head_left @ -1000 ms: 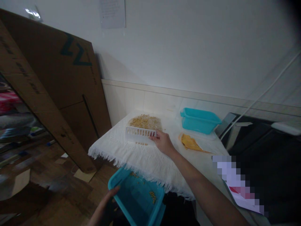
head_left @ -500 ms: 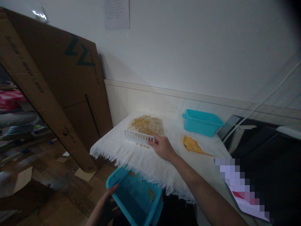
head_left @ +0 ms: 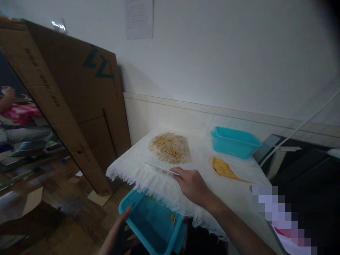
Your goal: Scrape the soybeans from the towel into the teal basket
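My right hand (head_left: 192,182) grips a thin white slotted plastic panel (head_left: 160,168), now seen almost edge-on near the front of the white fringed cloth (head_left: 132,161). Behind the panel lies a spread of soybeans (head_left: 170,147) with paler small grains among them. A few beans show beside the panel. Below the cloth's front fringe, my left hand (head_left: 124,217) holds a blue plastic basin (head_left: 151,232) by its left rim, thumb on the edge and fingers underneath. Small clusters of soybeans (head_left: 172,219) lie inside the basin.
A second blue basin (head_left: 236,141) stands at the back right of the table. In front of it lies a yellow cloth (head_left: 225,169). A large cardboard box (head_left: 87,99) rises on the left. Black items (head_left: 313,170) and a white cable (head_left: 300,124) are at right. Another person's hand (head_left: 7,92) shows far left.
My right hand has brought the panel toward the cloth's front edge and tilted it, away from the main bean spread. The left hand and its basin stay about where they were.
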The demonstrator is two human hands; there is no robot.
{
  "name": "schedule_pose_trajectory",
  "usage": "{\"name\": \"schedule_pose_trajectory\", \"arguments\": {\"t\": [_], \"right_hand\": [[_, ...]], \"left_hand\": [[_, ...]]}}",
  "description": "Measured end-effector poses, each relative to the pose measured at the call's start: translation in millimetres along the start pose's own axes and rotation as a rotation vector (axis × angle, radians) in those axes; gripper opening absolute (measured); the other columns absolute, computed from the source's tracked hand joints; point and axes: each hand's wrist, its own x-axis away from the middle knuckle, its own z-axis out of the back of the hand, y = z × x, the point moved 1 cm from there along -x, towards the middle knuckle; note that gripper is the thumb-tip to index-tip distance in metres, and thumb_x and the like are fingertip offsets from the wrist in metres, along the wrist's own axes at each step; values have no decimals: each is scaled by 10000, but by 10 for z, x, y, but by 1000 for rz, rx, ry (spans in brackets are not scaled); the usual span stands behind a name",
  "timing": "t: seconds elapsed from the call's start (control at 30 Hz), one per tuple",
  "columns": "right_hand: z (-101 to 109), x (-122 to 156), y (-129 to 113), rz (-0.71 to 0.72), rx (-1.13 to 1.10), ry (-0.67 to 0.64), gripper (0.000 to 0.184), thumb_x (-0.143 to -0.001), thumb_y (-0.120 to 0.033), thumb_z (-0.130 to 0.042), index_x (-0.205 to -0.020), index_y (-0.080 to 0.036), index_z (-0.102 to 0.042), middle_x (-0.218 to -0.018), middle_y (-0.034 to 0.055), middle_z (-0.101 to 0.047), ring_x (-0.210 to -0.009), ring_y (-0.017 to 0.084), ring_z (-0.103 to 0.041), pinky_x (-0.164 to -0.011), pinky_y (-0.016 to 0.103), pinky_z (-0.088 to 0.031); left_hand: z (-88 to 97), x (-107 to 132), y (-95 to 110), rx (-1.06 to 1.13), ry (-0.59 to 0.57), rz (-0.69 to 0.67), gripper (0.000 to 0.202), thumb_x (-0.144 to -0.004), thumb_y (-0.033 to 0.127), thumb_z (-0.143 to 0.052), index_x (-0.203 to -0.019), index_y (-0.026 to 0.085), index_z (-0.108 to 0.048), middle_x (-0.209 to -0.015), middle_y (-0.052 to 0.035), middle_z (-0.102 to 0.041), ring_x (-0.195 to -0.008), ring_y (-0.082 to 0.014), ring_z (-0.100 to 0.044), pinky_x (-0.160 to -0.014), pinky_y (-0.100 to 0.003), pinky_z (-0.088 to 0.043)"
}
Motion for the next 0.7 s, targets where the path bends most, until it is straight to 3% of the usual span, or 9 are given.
{"name": "schedule_pose_trajectory", "arguments": {"t": [0.17,0.33,0.47,0.7], "right_hand": [[-2,142,-90,65,-74,62,245,-968,-157,-549,-1105,-195,-749,-920,63,-826,-775,207,-797,-707,265,-589],[78,254,-128,54,-116,188,268,-986,-184,-518,-1108,-168,-756,-947,76,-826,-761,202,-799,-700,261,-613],[173,412,-162,-52,-20,309,278,-984,-227,-517,-1095,-163,-763,-752,64,-802,-577,200,-757,-545,246,-575],[149,653,-377,-12,74,389,284,-992,-180,-491,-1081,-140,-758,-758,90,-793,-531,197,-737,-503,245,-552]], "left_hand": [[28,-69,-7,35,40,8,925,-695,701,-749,-1482,288,-492,-1500,-140,-596,-1328,-435,-577,-922,-481,-556],[-39,12,28,42,58,-18,840,-736,647,-751,-1457,283,-522,-1477,-139,-624,-1347,-413,-571,-999,-499,-522],[-125,115,56,37,39,-50,868,-724,644,-764,-1441,219,-520,-1464,-167,-629,-1415,-437,-487,-1107,-543,-430],[-102,97,56,57,58,-55,840,-756,600,-754,-1473,256,-485,-1545,-157,-553,-1374,-425,-537,-922,-483,-559]]}}
